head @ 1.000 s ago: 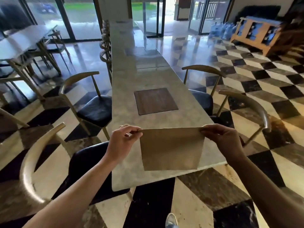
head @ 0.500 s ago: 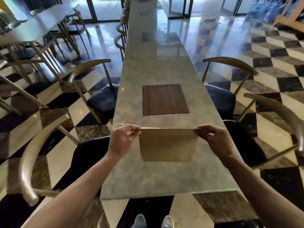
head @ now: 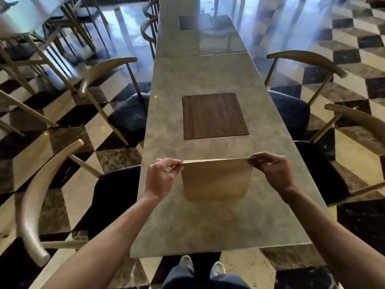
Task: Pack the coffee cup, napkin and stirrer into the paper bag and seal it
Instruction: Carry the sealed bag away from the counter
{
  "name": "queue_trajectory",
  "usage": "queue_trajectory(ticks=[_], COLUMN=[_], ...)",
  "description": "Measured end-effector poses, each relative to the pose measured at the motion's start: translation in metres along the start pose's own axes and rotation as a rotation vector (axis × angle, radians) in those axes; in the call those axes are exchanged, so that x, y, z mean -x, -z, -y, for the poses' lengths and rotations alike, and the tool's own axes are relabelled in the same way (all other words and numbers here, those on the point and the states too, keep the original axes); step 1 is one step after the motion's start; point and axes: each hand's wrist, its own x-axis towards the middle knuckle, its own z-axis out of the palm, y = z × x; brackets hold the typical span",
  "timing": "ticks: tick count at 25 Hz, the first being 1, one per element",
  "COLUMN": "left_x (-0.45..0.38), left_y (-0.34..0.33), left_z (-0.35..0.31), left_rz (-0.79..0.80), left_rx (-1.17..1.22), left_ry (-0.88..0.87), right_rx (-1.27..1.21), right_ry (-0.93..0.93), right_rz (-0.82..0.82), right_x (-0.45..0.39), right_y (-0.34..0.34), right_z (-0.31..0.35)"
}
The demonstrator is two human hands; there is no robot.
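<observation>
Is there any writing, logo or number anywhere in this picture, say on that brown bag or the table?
None can be read.
Paper bag: the side facing the camera is plain brown, with no print, held at its top corners by the left hand and the right hand.
Table: bare marbled surface, no lettering.
Wooden mat: only wood grain.

the paper bag [head: 216, 180] hangs flat above the near end of the table [head: 208, 226], between the left hand [head: 161, 178] and right hand [head: 273, 174], each pinching a top corner. the wooden mat [head: 214, 115] lies on the table behind it. chairs [head: 125, 105] stand along both sides.
</observation>
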Motion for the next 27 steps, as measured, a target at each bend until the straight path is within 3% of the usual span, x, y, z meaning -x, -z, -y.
queue_trajectory(ticks=[10, 18, 27], left_x=[0.001, 0.002, 0.006], left_y=[-0.012, -0.009, 0.016], left_z=[0.002, 0.003, -0.01], left_rz=[0.019, 0.051, 0.107], left_rx=[-0.002, 0.012, 0.072], left_ry=[-0.013, -0.024, -0.097], right_rx=[0.007, 0.193, 0.271], right_ry=[-0.051, 0.019, 0.06], right_rz=[-0.001, -0.019, -0.157], right_x=[0.0, 0.005, 0.042], right_y=[0.0, -0.002, -0.003], right_z=[-0.017, -0.005, 0.034])
